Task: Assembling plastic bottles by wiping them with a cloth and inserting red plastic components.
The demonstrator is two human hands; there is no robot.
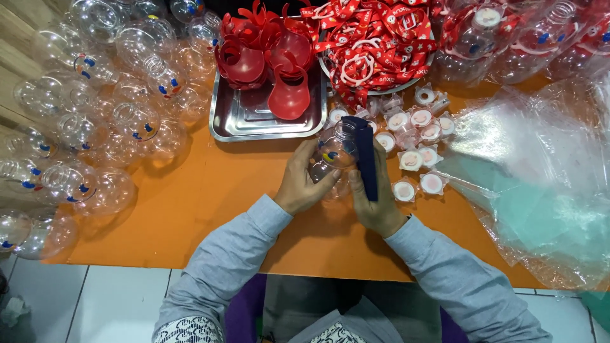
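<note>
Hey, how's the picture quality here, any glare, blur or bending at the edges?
Head view: even overhead light, soft shadows on the orange table; bright glints on the clear plastic bottles and crinkled clear bags; the left hand and right hand holding a clear bottle look sharp; edges bow slightly, wide-angle.

The worktop [210, 209] is carrying everything. A heap of bottles [95, 114] is lying on its left side. A metal tray [254, 121] is sitting at the back, with plastic hats [273, 63] in it. A bowl of straps [375, 44] is sitting right of the tray. Small caps [416, 146] are lying before the bowl. Plastic bags [540, 184] are lying at the right.
</note>
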